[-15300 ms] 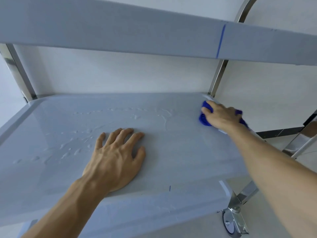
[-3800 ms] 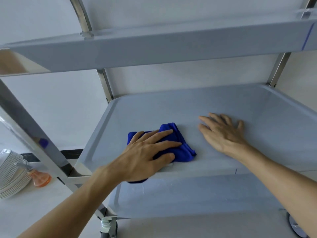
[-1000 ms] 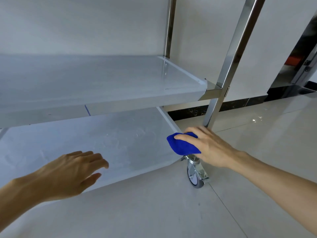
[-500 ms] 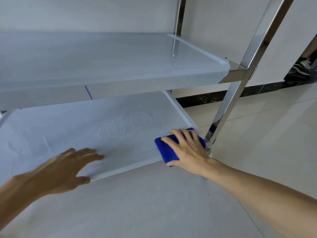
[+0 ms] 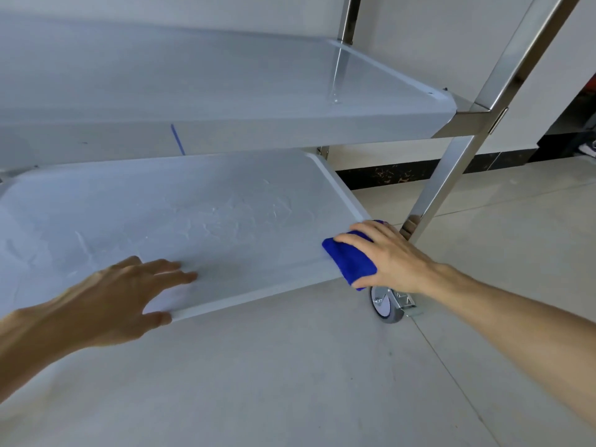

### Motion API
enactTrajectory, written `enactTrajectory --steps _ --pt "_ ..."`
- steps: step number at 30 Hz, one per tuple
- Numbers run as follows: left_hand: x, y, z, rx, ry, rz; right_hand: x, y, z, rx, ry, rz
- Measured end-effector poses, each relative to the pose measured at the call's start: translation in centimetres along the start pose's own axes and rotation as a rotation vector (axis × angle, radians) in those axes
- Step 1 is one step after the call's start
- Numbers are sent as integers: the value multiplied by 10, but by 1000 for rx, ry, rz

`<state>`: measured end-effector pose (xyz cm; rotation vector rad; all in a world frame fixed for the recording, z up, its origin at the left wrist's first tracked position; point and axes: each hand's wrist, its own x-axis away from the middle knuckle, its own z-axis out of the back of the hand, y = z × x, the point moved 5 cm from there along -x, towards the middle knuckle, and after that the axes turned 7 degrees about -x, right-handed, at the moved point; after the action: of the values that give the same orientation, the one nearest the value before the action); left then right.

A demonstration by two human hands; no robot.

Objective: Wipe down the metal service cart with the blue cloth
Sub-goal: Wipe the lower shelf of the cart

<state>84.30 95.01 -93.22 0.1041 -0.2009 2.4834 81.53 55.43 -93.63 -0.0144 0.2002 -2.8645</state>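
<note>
Fingers (image 5: 361,230) of the right hand (image 5: 390,256) curl down over the blue cloth (image 5: 350,261), thumb underneath at the cloth's near end, so the folded pad is gripped against the front right corner of the cart's bottom shelf (image 5: 193,221). Fingers (image 5: 167,272) of the left hand (image 5: 106,304) lie loosely spread and almost flat, their tips on the shelf surface near its front edge, while the thumb hooks over that front lip; this hand holds nothing.

The metal service cart (image 5: 464,130) fills the upper and middle view. Its middle shelf (image 5: 225,88) stretches across the top, with a thin blue mark (image 5: 177,143) on its front face. Below it the bottom shelf shows wrinkled, wet-looking streaks across its centre. A polished square upright (image 5: 451,169) rises at the right, just behind the right hand, joined to the middle shelf by a short bracket.

The right forearm (image 5: 516,321) comes in from the lower right, wrist bent slightly down toward the corner. The left forearm (image 5: 25,346) enters from the lower left edge, reaching forward and low.

Pale floor tiles (image 5: 290,382) lie under everything. A caster wheel (image 5: 385,306) with a metal brake tab sits on the floor directly below the cloth.
</note>
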Motion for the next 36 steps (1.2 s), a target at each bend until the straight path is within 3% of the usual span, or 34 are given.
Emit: enactTrajectory --steps 6,10,15,19,22,24,26,28,32,36 --pt "-1 1 2 -26 -14 13 -30 -90 -18 123 56 152" --pt "-1 -1 5 -46 -36 28 -56 -157 -34 -64 -32 258" --pt "-1 -1 8 -51 -65 -1 -50 -123 -14 -192 -72 310" --pt "-4 0 15 -24 -35 -22 -35 -56 5 -183 -168 104" --pt "-8 2 22 61 19 41 -32 -9 20 -14 -258 -208" --pt "-9 7 24 25 37 40 -34 4 26 38 -178 -377" --pt "-7 10 24 -5 43 24 -33 -2 18 -20 17 -495" --pt "-4 4 26 3 39 30 -34 -17 -1 -34 108 -544" --pt "7 -10 31 40 74 63 -56 -25 -19 -97 73 -579" --pt "19 -30 25 34 84 125 -109 -46 -17 -249 66 -472"
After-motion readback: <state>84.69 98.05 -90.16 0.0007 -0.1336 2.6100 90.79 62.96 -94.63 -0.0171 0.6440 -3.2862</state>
